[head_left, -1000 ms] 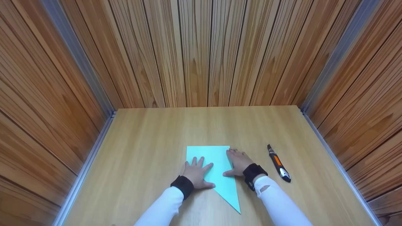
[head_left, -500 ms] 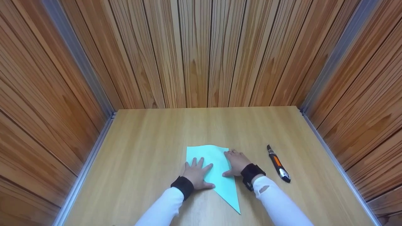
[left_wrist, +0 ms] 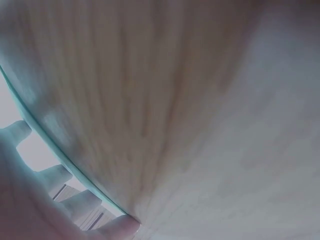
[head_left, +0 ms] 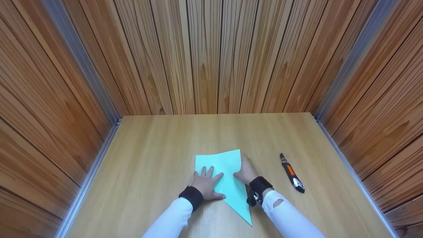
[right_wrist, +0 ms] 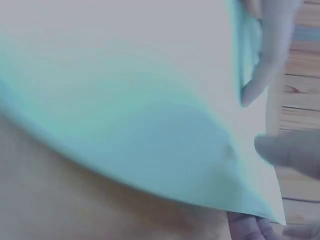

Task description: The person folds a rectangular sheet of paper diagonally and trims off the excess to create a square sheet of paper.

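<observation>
We're looking at a turquoise paper (head_left: pixel 231 185) lying mid-tbl., toward the near side of the wooden table (head_left: pixel 158 145). By our guess, the step in hand is raising the sheet's right side while the left's being steadied: its far right corner is sitting up off the surface, the left part is lying flat. For the next move we're prob. needing a firm press on the left, so nothing's skidding, & an even hold on the right w/o creasing that bowed area.

Re pose: the left hand (head_left: pixel 205 185) is resting palm-down over the paper's left edge, fingers straight & spread toward the far side, thumb pointing right, gripping nothing. The right hand (head_left: pixel 246 170) is sitting at the right edge, turned on its side, thumb over the top face & fingers tucked behind, so we're reading it as pinching the sheet; exact fingertip contact we can't confirm, even w/ the wrist view.

Both arms are angling in from the near side. Farther right, well apart, the utility knife (head_left: pixel 292 172) is lying untouched; blade out or not, we can't tell.
</observation>
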Demonstrator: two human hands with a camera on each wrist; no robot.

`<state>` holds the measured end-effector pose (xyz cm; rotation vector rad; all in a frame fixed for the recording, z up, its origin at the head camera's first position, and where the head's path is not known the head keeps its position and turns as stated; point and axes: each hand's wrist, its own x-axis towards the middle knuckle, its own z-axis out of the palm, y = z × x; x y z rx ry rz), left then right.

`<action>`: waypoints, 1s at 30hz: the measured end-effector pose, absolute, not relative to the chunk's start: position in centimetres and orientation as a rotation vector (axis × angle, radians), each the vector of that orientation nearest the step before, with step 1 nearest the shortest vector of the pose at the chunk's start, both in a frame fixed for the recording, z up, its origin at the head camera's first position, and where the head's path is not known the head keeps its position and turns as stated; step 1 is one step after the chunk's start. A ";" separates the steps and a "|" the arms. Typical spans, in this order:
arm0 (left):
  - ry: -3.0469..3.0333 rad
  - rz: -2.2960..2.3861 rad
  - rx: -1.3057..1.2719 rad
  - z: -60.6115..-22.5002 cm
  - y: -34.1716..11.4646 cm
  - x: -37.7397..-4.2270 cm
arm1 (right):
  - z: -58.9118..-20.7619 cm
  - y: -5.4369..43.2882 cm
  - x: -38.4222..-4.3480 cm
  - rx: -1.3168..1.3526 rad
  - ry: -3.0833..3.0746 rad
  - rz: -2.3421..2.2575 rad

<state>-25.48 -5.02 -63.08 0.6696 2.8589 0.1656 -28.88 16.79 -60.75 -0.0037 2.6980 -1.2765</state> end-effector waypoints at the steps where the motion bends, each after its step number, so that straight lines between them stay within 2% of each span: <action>1: 2.856 0.172 0.670 -62.9 -5.0 -25.5 | -60.8 16.9 -28.9 0.033 2.664 -1.330; 7: 2.835 0.189 0.666 -62.0 -4.9 -25.2 | -61.6 17.7 -28.4 0.153 2.491 -1.392; 15: 2.818 0.303 0.663 -62.3 -5.4 -25.8 | -61.6 18.3 -27.7 0.171 2.469 -1.389; 19: 2.844 0.604 0.564 -62.5 -6.1 -26.6 | -61.1 18.8 -27.5 0.144 2.454 -1.449; 23: 2.849 1.047 0.355 -61.7 -7.0 -27.6 | -60.4 19.7 -27.6 0.117 2.472 -1.524; 30: 2.434 1.720 0.003 -59.4 -8.8 -27.9 | -59.1 21.6 -27.6 0.023 2.473 -1.567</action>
